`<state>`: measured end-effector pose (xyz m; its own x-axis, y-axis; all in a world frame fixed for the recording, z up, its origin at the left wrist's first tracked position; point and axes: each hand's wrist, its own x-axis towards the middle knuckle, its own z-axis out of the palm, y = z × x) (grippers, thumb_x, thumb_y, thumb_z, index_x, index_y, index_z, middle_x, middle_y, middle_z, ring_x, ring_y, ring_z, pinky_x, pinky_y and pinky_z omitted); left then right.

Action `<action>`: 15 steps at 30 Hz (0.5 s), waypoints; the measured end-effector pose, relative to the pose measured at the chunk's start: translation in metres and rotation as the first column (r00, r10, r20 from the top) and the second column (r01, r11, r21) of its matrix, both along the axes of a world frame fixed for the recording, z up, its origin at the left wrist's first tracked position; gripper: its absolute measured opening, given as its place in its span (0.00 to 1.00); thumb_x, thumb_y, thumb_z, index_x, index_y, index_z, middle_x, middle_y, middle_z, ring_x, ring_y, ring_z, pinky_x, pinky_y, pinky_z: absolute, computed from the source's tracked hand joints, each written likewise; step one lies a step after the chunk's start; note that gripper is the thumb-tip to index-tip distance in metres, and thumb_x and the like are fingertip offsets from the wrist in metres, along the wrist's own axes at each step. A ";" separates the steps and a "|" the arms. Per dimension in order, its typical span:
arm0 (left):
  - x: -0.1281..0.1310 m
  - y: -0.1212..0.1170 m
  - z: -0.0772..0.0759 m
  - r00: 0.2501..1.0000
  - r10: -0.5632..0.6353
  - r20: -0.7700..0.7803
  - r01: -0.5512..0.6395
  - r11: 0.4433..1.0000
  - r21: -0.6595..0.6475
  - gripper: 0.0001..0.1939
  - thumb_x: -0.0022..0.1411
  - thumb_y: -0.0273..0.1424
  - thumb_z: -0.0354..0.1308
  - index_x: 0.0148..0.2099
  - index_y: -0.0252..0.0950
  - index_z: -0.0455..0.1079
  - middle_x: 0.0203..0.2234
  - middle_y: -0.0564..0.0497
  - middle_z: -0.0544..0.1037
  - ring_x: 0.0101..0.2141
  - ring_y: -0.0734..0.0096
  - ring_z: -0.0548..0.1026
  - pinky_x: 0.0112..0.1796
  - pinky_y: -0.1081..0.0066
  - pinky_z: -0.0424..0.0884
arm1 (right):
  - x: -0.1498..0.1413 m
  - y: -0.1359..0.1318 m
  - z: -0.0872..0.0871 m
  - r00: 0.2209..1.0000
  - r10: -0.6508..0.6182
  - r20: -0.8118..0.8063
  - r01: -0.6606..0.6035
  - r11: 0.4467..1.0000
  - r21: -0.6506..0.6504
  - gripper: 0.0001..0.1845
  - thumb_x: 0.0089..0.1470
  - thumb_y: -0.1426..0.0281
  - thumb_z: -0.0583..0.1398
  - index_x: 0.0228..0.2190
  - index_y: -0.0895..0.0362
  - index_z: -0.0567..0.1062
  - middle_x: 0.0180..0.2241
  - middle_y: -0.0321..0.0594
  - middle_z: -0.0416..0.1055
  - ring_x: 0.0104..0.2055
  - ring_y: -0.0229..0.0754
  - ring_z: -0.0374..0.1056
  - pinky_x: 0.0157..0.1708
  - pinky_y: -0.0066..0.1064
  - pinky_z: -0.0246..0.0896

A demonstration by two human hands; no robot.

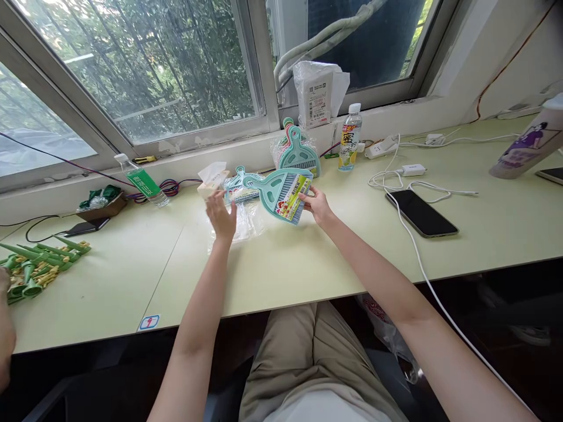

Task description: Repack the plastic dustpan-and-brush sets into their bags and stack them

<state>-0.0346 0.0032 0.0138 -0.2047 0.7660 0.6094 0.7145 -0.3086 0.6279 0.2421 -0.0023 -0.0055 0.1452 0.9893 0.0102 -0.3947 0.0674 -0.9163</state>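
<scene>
My right hand (317, 205) is closed on the right edge of a mint-green mini dustpan and brush set (281, 193), which has a yellow-and-red label over its bristles. The set is tilted above the table, its handle pointing left. My left hand (221, 217) is raised to the left of that handle, fingers apart and thumb out, holding nothing. Behind and between the hands lies another blue-green brush set (240, 190). Clear plastic bags (246, 225) lie flat under and beside it. More dustpan sets (299, 153) stand stacked against the windowsill.
A lemon drink bottle (350, 138), a power strip (382, 146), white cables and a black phone (421, 212) are to the right. Leftward are a tissue pack (213, 179), a leaning green-label bottle (143, 181) and green plastic parts (33, 269) by another person's arm (4, 334).
</scene>
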 end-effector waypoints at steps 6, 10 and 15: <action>0.059 -0.010 -0.011 0.713 -0.440 0.546 0.645 0.716 -0.266 0.20 0.63 0.42 0.56 0.52 0.37 0.65 0.36 0.47 0.77 0.33 0.67 0.78 0.34 0.68 0.74 | -0.008 -0.002 -0.003 0.999 0.040 -0.027 -0.040 0.999 0.022 0.12 0.54 0.75 0.65 0.40 0.54 0.71 0.33 0.34 0.79 0.35 0.39 0.77 0.44 0.37 0.76; 0.067 -0.016 -0.017 0.678 -0.362 0.640 0.659 0.686 -0.310 0.23 0.61 0.38 0.57 0.56 0.38 0.61 0.33 0.51 0.76 0.26 0.74 0.76 0.28 0.71 0.74 | -0.001 0.001 0.000 0.993 0.107 0.044 -0.104 0.992 -0.066 0.01 0.60 0.73 0.59 0.36 0.56 0.72 0.29 0.36 0.78 0.28 0.38 0.76 0.38 0.35 0.76; 0.063 -0.011 -0.020 0.598 -0.297 0.745 0.674 0.689 -0.267 0.16 0.59 0.35 0.55 0.49 0.36 0.66 0.29 0.54 0.72 0.24 0.76 0.74 0.26 0.73 0.74 | 0.028 0.011 0.003 0.980 -0.194 0.050 0.200 0.963 -0.182 0.08 0.65 0.69 0.54 0.34 0.56 0.70 0.30 0.37 0.76 0.25 0.34 0.73 0.29 0.27 0.74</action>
<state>0.0286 -0.0080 -0.0061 0.1299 0.9914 0.0160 -0.0534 -0.0091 0.9985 0.2706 0.0087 -0.0028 0.3398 0.9263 -0.1628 -0.3612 -0.0314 -0.9320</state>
